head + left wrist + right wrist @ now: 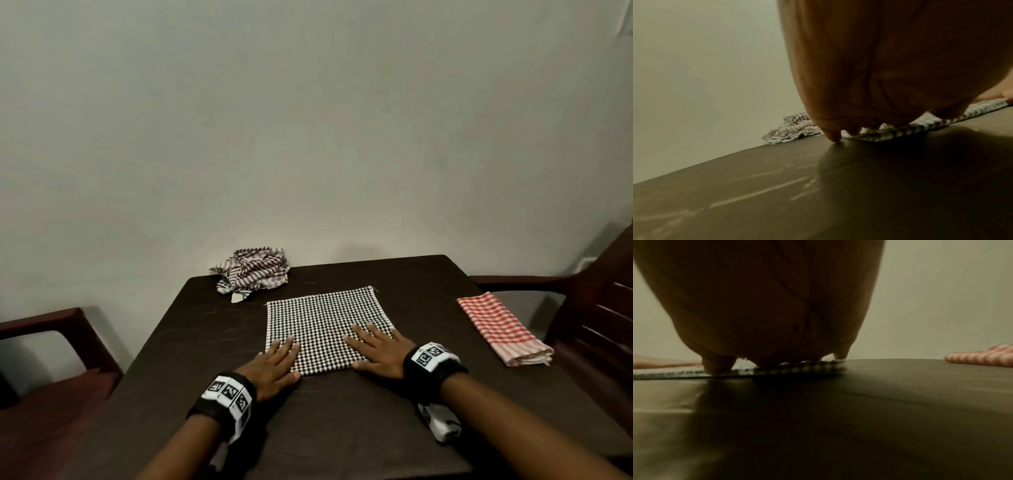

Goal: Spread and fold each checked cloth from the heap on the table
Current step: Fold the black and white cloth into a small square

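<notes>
- Plain pale wall (308, 120) backs a dark wooden desk (205, 342) pushed against it, with a dark chair (589, 308) at the desk's right side and another (51, 329) at its left.
- Spread flat at the middle of the desk lies the black-and-white checked cloth (322, 318), its near edge a little way in from the desk's near edge.
- Left hand (274, 365) lies flat on the cloth's near left corner, fingers straight and gripping nothing; the left wrist view shows the little fingertip down on bare desk just beside the cloth's edge.
- Right hand (376, 349) lies flat on the near right corner, fingers spread and straight, likewise holding nothing, the thumb off the cloth on the desk.
- Crumpled striped heap (253, 270) waits at the far left corner of the desk, well apart from the spread cloth.
- Folded red checked cloth (503, 330) rests at the desk's right edge, and seems to be a finished piece.
- My judgement: smoothing is about done, and the fold comes next.
- Risk one: both hands press only the near edge, so a forward sweep could drag the whole cloth toward the wall and bunch the far edge.
- Risk two: lifting the near corners unevenly would skew the fold, since the far corners lie free.
- Risk three: the red cloth sits close to the right edge, and a careless sweep of the right arm might knock it off.
</notes>
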